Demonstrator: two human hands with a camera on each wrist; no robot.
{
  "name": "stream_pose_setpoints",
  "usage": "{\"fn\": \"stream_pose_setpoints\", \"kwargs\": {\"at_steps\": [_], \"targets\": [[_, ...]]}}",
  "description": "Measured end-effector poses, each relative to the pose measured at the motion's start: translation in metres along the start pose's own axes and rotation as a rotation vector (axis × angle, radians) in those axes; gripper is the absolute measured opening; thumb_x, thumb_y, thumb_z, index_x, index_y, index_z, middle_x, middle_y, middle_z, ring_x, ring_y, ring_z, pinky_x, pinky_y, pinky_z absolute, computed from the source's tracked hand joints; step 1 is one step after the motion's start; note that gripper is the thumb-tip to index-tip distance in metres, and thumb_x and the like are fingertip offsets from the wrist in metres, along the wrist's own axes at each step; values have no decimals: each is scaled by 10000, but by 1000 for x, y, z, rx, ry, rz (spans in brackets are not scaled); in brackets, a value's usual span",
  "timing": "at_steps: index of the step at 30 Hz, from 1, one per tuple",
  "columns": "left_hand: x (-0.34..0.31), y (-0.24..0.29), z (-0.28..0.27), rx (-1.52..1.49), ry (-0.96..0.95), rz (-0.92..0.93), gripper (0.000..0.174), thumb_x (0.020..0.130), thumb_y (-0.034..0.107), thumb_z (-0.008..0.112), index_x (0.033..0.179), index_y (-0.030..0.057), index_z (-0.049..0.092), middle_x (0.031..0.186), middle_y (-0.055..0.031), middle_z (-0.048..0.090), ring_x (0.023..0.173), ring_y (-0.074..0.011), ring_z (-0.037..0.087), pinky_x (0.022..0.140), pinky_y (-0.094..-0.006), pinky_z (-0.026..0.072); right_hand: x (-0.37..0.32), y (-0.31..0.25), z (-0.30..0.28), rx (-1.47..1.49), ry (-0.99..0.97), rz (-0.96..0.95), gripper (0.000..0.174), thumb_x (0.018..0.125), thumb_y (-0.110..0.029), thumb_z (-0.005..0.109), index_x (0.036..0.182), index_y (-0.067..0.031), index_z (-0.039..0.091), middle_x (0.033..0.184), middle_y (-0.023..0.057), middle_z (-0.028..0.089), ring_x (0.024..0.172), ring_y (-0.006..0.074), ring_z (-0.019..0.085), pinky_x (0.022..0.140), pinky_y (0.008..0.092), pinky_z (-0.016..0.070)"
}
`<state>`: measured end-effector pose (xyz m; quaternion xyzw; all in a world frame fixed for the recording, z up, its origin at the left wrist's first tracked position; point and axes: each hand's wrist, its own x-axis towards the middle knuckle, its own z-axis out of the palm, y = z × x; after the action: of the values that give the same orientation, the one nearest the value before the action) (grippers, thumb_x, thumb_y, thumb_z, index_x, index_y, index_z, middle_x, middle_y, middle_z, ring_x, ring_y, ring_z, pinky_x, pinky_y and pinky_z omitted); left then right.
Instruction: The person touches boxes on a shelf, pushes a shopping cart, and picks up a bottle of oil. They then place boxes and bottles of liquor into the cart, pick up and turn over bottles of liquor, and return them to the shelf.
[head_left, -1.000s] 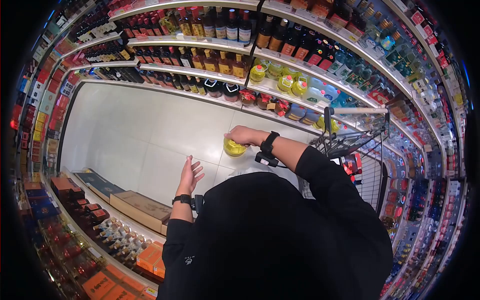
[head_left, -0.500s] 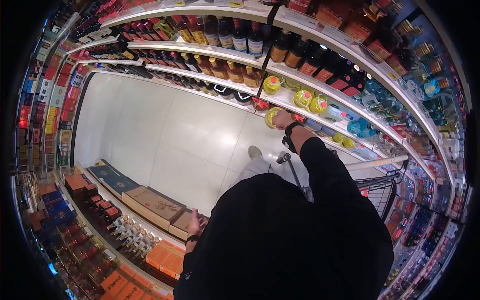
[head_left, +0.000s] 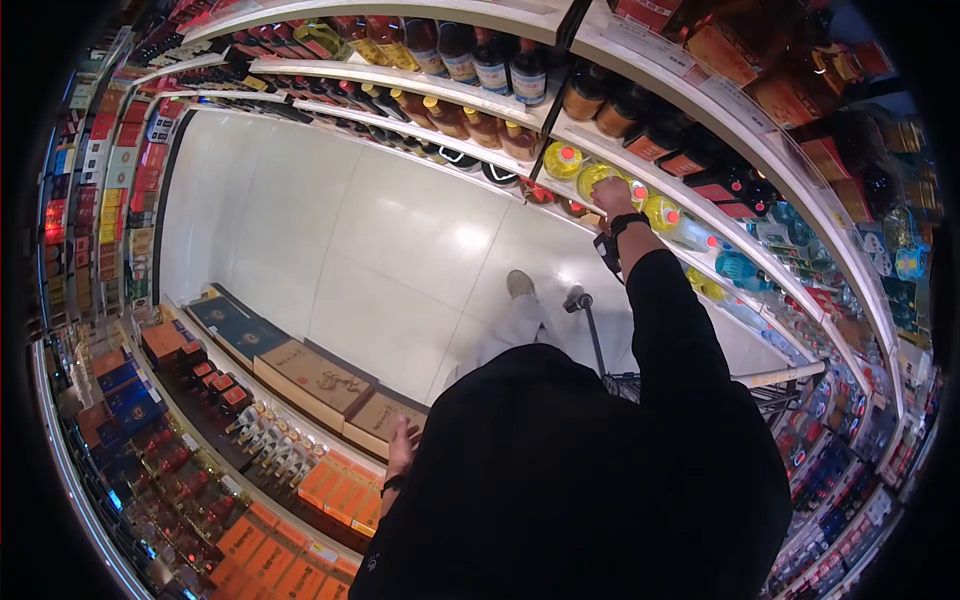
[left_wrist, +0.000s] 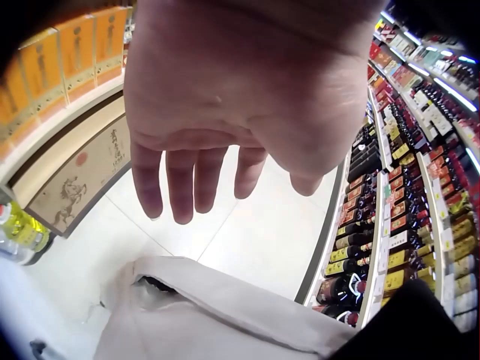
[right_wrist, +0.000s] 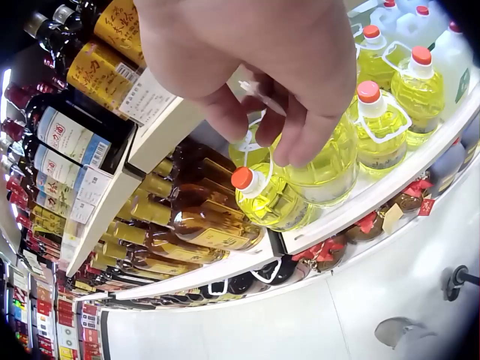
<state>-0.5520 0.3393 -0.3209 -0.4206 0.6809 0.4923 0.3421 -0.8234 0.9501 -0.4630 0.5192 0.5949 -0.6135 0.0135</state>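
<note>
My right hand [head_left: 613, 198] is at the shelf with fingers curled round the white handle of a clear jug of yellow liquid [right_wrist: 326, 172]. That jug stands among similar jugs on the shelf, its cap hidden behind the hand. Just left of it is another yellow jug [right_wrist: 281, 201] with a red cap, and more red-capped ones [right_wrist: 379, 127] are to its right. My left hand [head_left: 402, 448] hangs low by my side, holding nothing. In the left wrist view its fingers [left_wrist: 180, 184] point down, spread and relaxed, above the pale trousers.
A shopping cart [head_left: 785, 375] stands close on my right. Brown bottles [right_wrist: 202, 221] lie left of the jugs; red-ribboned dark jars [right_wrist: 326, 255] sit on the level below. Flat boxes [head_left: 310, 380] and orange boxes [head_left: 340, 490] line the display at my left.
My right hand has carried the yellow jug from over the floor up and right to the shelf among the others. My left hand has lowered toward my side. The view has shifted toward the shelf.
</note>
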Motion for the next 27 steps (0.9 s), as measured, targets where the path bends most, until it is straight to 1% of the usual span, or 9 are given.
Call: {"fn": "stream_pose_setpoints", "kwargs": {"at_steps": [3, 4, 7, 8, 9, 11, 12, 19, 27], "targets": [[0, -3, -4, -22, 29, -10, 648, 913, 538, 433, 1337, 49, 393, 1253, -192, 489, 1052, -273, 527, 872, -426, 443, 9, -5, -2, -213, -56, -51, 64, 766, -72, 612, 764, -14, 586, 671, 100, 587, 638, 189, 631, 520, 281, 486], [-2, -3, -4, -20, 38, -17, 648, 913, 538, 433, 1337, 49, 393, 1253, -192, 489, 1052, -273, 527, 872, -426, 443, 13, -2, -5, -599, -66, -302, 113, 749, -80, 630, 773, 23, 591, 645, 110, 562, 597, 184, 599, 506, 274, 463], [-4, -12, -9, -56, 100, -57, 617, 921, 519, 436, 1324, 52, 417, 1215, -184, 515, 1018, -264, 547, 848, -398, 461, 35, 15, -6, -185, -75, -118, 129, 727, -78, 645, 790, 32, 619, 647, 111, 537, 549, 198, 557, 496, 283, 457], [1, -20, -13, -65, 113, -7, 583, 926, 505, 441, 1296, 54, 445, 1186, -174, 528, 988, -255, 556, 836, -380, 468, 49, 28, -6, -448, -60, -310, 240, 709, -45, 631, 935, 32, 612, 782, 110, 557, 692, 230, 571, 643, 312, 477], [4, -27, -15, -74, 125, 43, 551, 930, 491, 445, 1267, 56, 473, 1157, -164, 542, 957, -247, 566, 823, -362, 476, 40, 23, -3, -450, -69, -306, 240, 709, -45, 631, 935, 32, 612, 782, 110, 557, 692, 230, 571, 643, 312, 477], [-3, -28, -13, -114, 120, 33, 522, 932, 482, 450, 1228, 55, 498, 1128, -157, 551, 932, -240, 569, 817, -348, 478, 7, -2, -3, 1, -17, -234, 399, 696, -10, 610, 1086, 23, 532, 969, 111, 544, 917, 257, 545, 833, 336, 428], [-8, -27, -10, -152, 108, 28, 495, 934, 473, 455, 1189, 54, 524, 1098, -150, 560, 907, -232, 573, 810, -334, 480, 9, -7, -6, -23, -98, -215, 543, 676, -1, 608, 1193, 8, 439, 1059, 105, 505, 1050, 266, 478, 929, 341, 356], [-35, -9, 0, -152, 125, 50, 502, 928, 469, 469, 1177, 38, 531, 1080, -160, 572, 900, -231, 574, 804, -346, 480, 27, 10, 4, 55, -36, -265, 480, 671, -26, 633, 1133, -1, 502, 1044, 115, 532, 1046, 276, 497, 928, 335, 365], [-52, 15, -5, 16, 210, -64, 548, 926, 435, 474, 1271, 9, 467, 1136, -188, 563, 958, -256, 581, 843, -355, 473, 58, 36, 20, -329, -66, -181, 509, 685, -44, 623, 1172, 46, 503, 1107, 214, 595, 1090, 323, 560, 903, 354, 416]]}}
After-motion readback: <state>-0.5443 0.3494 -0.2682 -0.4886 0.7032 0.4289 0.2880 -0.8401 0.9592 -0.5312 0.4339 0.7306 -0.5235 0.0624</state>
